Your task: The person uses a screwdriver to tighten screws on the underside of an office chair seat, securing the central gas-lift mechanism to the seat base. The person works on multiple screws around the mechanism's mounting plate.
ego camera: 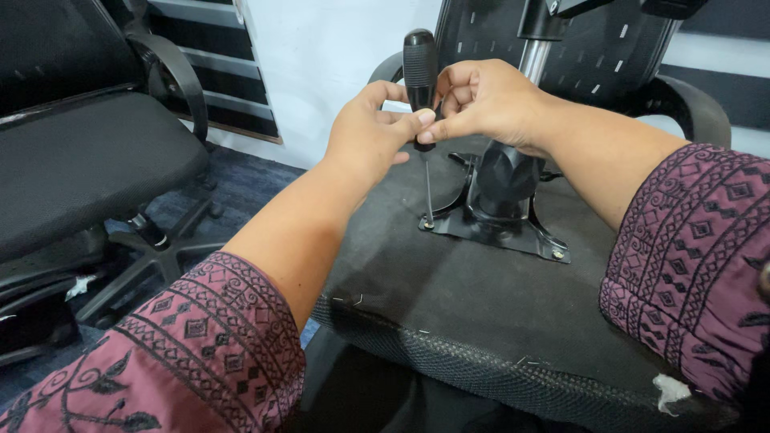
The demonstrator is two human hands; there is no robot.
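Holding a screwdriver (421, 76) upright on an upturned chair seat (449, 297), both hands on its handle.
Seat underside fills centre; black mounting plate (489, 228) at 1 o'clock, screwdriver tip at the plate's left corner screw. Left hand (373, 132) and right hand (485, 100) pinch the black handle. Risk: tip may slip off the screw if the shaft tilts. Second chair (80, 160) at 9 o'clock, blue carpet floor (241, 188), white wall (329, 64).

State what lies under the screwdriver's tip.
The screwdriver tip meets a corner of the black metal plate on the upturned seat. Any screw there is too small to tell.
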